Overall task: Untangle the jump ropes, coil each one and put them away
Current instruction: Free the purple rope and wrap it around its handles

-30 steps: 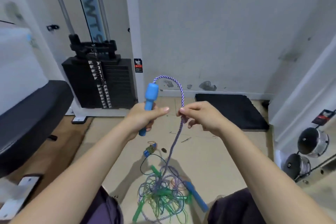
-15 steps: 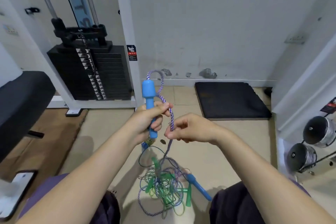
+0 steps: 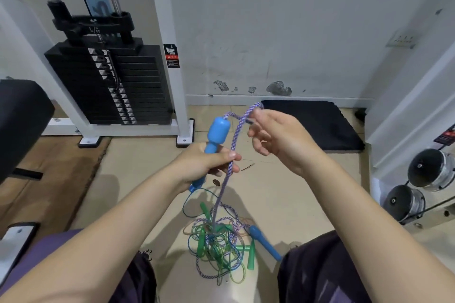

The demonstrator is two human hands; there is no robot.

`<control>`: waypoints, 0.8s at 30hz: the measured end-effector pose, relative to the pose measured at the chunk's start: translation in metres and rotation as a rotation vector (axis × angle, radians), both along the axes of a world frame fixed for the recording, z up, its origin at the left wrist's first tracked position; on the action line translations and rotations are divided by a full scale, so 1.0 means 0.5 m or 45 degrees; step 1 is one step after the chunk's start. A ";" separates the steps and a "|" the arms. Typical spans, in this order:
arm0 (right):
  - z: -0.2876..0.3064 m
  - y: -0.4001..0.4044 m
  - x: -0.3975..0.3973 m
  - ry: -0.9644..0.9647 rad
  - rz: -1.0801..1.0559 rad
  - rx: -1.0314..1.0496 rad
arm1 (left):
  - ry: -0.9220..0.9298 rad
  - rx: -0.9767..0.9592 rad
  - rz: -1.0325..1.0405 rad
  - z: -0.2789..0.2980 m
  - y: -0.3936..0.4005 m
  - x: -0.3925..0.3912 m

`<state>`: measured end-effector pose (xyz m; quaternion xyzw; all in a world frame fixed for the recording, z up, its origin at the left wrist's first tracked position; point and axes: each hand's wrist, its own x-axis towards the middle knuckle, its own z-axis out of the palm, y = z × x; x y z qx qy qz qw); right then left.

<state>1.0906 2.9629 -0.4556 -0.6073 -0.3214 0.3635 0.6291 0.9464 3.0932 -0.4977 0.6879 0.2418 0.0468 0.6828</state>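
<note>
The left hand (image 3: 204, 165) gripped the blue handle (image 3: 216, 134) with the purple rope (image 3: 230, 162) under its thumb, while the right hand (image 3: 278, 141) seemingly pinched the rope's loop, other fingers loosely spread.

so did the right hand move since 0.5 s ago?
Yes. The right hand rose away from the rope pile, toward the black mat.

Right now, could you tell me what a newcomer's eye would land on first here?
Centre frame, the left hand grips a blue jump-rope handle upright, while the right hand pinches the purple-and-white braided rope looping out of it. Below, on the floor between the knees, lies a tangled pile of ropes with green handles. Far left stands a black weight stack.
</note>
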 end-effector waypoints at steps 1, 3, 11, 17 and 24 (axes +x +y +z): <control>-0.005 -0.001 0.001 -0.136 0.039 -0.121 | -0.061 -0.089 0.066 0.004 0.001 0.001; -0.018 -0.008 -0.004 -0.371 0.263 -0.370 | -0.179 -0.266 0.176 0.014 -0.003 -0.001; -0.036 -0.004 -0.044 -0.446 0.533 -0.379 | -0.394 -0.437 0.267 0.039 0.005 -0.013; 0.016 -0.014 -0.026 0.099 0.143 0.215 | -0.072 -0.020 -0.238 0.013 0.000 -0.031; -0.006 -0.010 -0.004 -0.034 0.062 -0.054 | -0.016 0.037 -0.037 0.012 -0.010 -0.024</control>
